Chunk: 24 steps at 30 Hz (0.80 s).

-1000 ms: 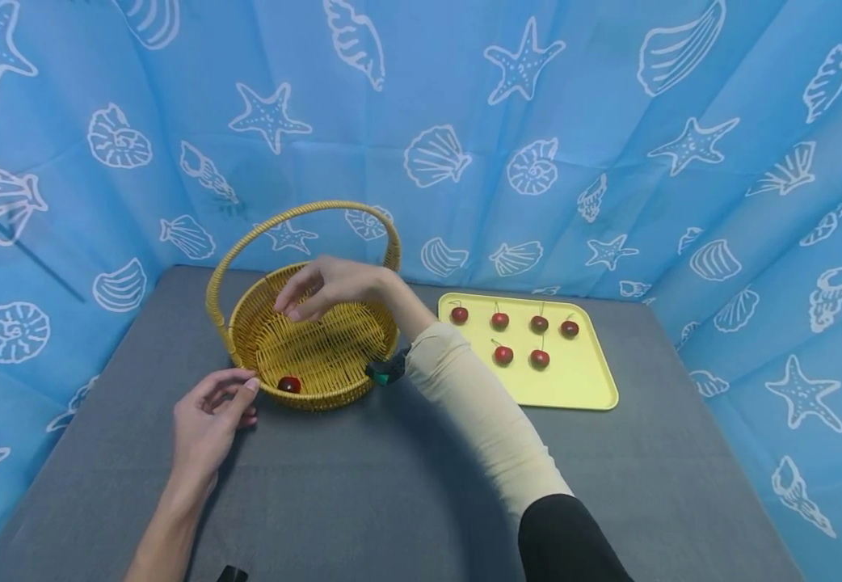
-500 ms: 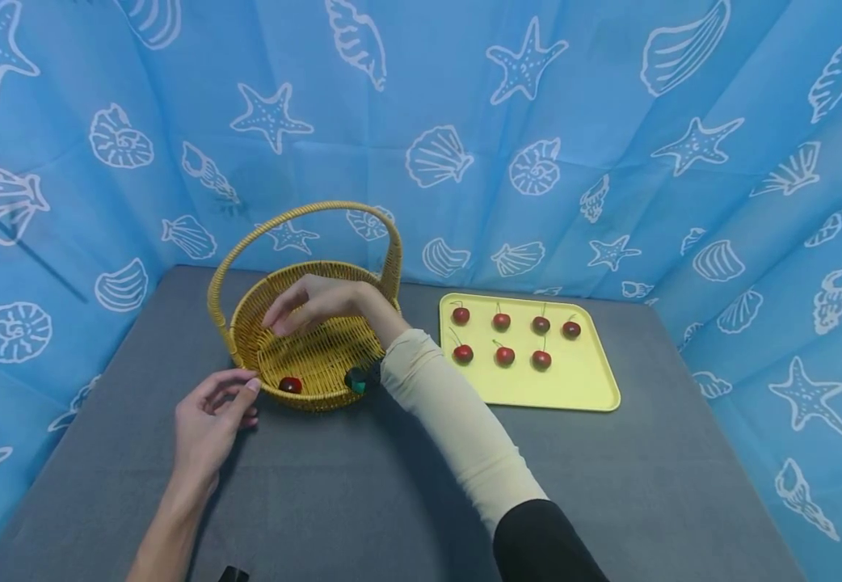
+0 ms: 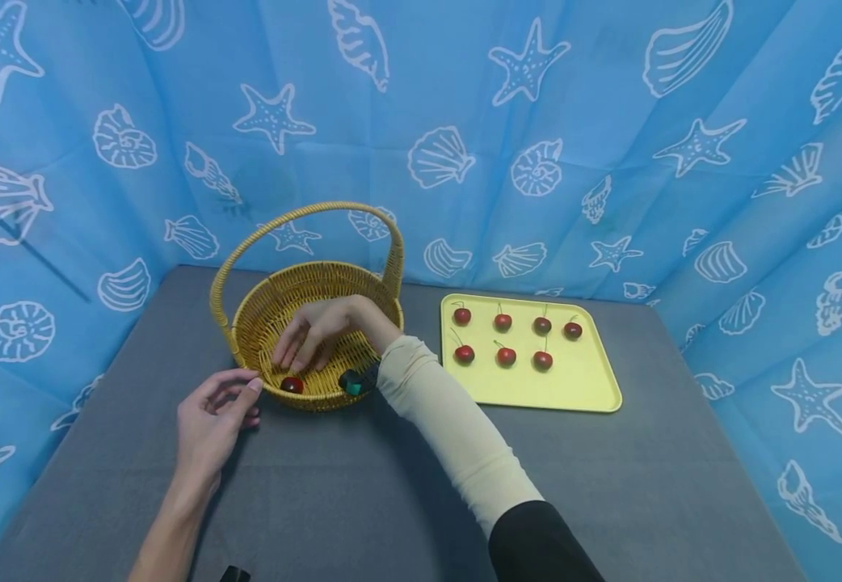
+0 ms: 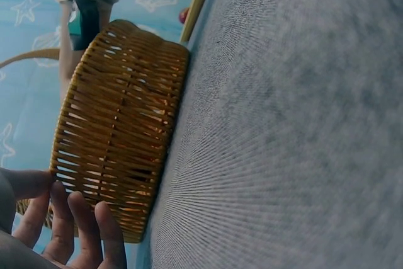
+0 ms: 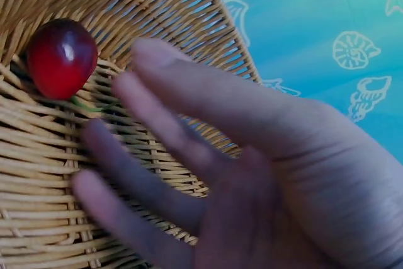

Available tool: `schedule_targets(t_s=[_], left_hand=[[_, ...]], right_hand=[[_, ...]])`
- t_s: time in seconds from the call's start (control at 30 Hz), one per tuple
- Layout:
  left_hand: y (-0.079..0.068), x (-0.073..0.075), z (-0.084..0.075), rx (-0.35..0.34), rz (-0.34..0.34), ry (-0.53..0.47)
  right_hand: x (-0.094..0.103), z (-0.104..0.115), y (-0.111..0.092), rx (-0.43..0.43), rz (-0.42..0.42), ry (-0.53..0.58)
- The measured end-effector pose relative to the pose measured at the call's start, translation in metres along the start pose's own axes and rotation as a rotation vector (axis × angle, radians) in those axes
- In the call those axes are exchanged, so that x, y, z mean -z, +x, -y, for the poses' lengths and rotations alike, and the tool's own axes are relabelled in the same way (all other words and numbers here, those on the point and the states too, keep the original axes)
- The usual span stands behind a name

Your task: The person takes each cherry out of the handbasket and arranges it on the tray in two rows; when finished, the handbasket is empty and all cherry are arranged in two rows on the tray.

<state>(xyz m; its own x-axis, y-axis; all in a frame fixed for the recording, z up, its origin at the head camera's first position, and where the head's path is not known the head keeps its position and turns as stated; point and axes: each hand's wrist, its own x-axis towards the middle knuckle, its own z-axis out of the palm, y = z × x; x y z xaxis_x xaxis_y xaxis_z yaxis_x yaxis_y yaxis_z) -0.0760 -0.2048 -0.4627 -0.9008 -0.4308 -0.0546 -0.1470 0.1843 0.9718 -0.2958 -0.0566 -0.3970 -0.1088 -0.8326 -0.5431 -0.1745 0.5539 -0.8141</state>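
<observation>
A yellow wicker basket with a tall arched handle stands at the back left. My left hand pinches its near-left rim between thumb and fingers, and the left wrist view shows those fingertips against the woven wall. Down inside the basket is my right hand, its fingers loosely bent and holding nothing. A dark red cherry lies on the basket floor close to the right fingertips. In the right wrist view the cherry has a thin green stem pointing toward the fingers, which are apart from the fruit.
To the right of the basket lies a yellow tray with several stemmed cherries in two rows. A grey cloth covers the table. Behind and beside it hangs a blue curtain with white shell and starfish prints.
My right hand has shifted left and then down into the basket toward the cherry. The sleeve's shift uncovers another cherry on the tray. The left hand stays on the rim.
</observation>
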Motion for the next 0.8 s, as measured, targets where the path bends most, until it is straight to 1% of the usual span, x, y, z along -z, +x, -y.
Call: schedule_targets(t_s=[0.13, 0.23, 0.33, 0.47, 0.6, 0.7, 0.8], left_hand=[[0.0, 0.0, -0.001, -0.002, -0.001, -0.001], [-0.001, 0.0, -0.001, -0.004, 0.001, 0.002], [-0.001, 0.0, -0.001, -0.004, -0.001, 0.007], [-0.001, -0.001, -0.001, -0.002, -0.005, 0.012], [-0.001, 0.0, -0.002, 0.006, -0.003, 0.005], [0.0, 0.0, -0.002, 0.016, -0.002, -0.002], [0.001, 0.0, -0.003, 0.027, -0.002, -0.002]], right_hand=[[-0.003, 0.0, 0.002, -0.062, 0.079, 0.012], [-0.005, -0.001, 0.004, -0.069, 0.137, 0.029], [-0.006, -0.003, 0.007, -0.07, 0.173, 0.049], [-0.006, -0.005, 0.01, -0.076, 0.171, 0.099], [-0.003, -0.005, 0.009, -0.049, 0.158, 0.158], [0.001, -0.005, 0.005, -0.007, 0.14, 0.158], [0.005, -0.005, -0.004, 0.051, 0.113, 0.117]])
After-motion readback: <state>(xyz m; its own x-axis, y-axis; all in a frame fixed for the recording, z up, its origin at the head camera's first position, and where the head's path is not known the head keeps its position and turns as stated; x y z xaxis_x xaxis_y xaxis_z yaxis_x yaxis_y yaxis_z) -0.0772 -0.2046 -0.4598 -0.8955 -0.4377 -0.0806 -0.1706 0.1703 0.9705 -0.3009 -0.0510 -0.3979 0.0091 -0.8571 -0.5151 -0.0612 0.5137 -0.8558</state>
